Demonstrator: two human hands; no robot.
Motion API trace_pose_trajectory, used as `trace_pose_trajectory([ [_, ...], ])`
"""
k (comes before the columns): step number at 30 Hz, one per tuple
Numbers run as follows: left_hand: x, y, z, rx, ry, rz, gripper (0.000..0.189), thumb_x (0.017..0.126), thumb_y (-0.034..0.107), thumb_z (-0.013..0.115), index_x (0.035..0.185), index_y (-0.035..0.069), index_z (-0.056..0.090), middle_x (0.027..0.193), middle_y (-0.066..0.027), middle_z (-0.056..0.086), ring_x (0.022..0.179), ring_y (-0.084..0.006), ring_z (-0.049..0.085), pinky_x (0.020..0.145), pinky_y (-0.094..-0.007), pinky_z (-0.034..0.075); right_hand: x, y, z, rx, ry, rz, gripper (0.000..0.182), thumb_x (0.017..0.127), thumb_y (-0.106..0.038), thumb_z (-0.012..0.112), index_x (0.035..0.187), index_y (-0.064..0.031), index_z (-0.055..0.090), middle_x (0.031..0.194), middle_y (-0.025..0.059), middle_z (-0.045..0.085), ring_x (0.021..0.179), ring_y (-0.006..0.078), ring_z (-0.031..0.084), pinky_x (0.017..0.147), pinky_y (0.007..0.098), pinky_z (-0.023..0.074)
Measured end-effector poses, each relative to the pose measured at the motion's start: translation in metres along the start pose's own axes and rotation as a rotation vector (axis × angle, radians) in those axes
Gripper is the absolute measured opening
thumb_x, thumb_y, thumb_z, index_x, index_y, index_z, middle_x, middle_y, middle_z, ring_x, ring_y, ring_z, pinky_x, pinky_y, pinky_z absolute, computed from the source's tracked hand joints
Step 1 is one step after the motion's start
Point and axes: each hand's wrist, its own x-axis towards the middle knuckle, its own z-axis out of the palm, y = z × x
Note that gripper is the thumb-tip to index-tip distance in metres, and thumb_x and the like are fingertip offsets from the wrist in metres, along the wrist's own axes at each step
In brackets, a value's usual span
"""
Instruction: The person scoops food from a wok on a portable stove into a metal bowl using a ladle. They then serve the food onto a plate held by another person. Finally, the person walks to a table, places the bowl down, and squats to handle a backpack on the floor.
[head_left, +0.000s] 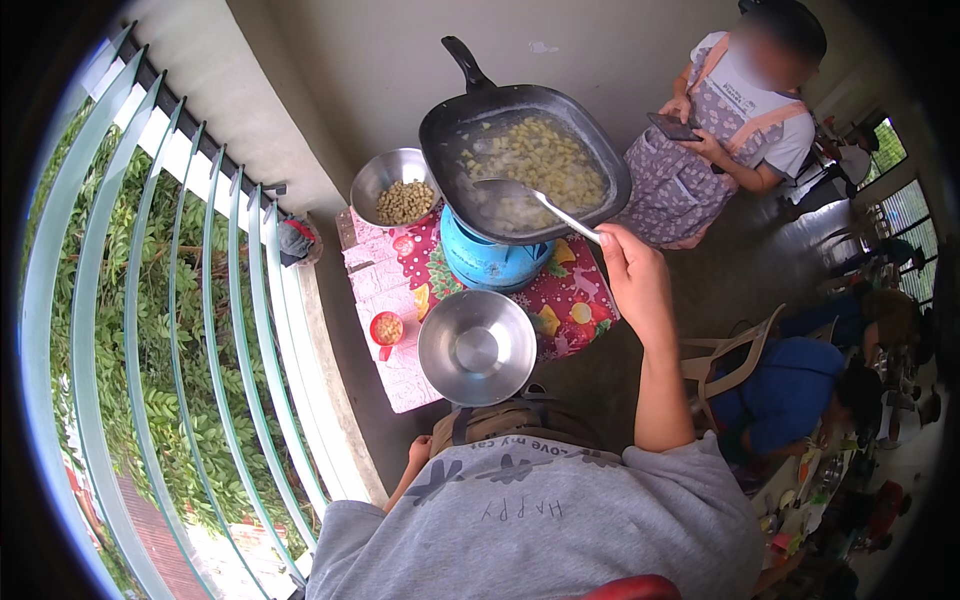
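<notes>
My right hand (636, 279) grips the handle end of a metal spoon (564, 215). The spoon's bowl rests in a black square frying pan (616, 169), among pale yellow diced pieces (551, 154) in bubbling liquid. Beneath the pan is a blue portable stove (487, 259). The pan's black handle (469, 64) points away from me. My left hand (421, 450) hangs low at my side by my hip, its fingers partly hidden. In front of me sits a bare stainless steel bowl (442, 352). Another steel bowl (371, 176), left of the pan, contains browned cubes (405, 202).
A red cup (386, 351) of chopped pale bits stands on the table's pink covering (409, 382). Louvred glass windows (176, 300) line the left. At the far right corner, a person (697, 150) in an apron holds a phone (675, 126). Right of me is a plastic chair (739, 360) with someone seated.
</notes>
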Motion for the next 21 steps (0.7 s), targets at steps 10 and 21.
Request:
trace_pose_trajectory([
  [10, -0.004, -0.001, -0.001, -0.004, -0.011, 0.012, 0.025, 0.081, 0.028, 0.057, 0.094, 0.009, 0.064, 0.087, -0.0080, 0.066, 0.082, -0.0175, 0.063, 0.074, -0.0301, 0.046, 0.001, 0.006, -0.005, -0.009, 0.098, -0.039, 0.028, 0.091, -0.024, 0.047, 0.098, 0.0012, 0.058, 0.064, 0.0102, 0.053, 0.053, 0.0128, 0.048, 0.053, 0.0275, 0.0399],
  [21, 0.000, 0.000, -0.002, -0.010, -0.016, -0.005, 0.026, 0.082, 0.029, 0.057, 0.095, 0.008, 0.064, 0.087, -0.0081, 0.066, 0.082, -0.0173, 0.062, 0.074, -0.0298, 0.046, 0.000, 0.008, -0.014, -0.058, 0.094, 0.005, 0.025, 0.090, -0.020, 0.047, 0.097, -0.0001, 0.059, 0.081, 0.0179, 0.062, 0.073, 0.0334, 0.060, 0.064, 0.0364, 0.0459],
])
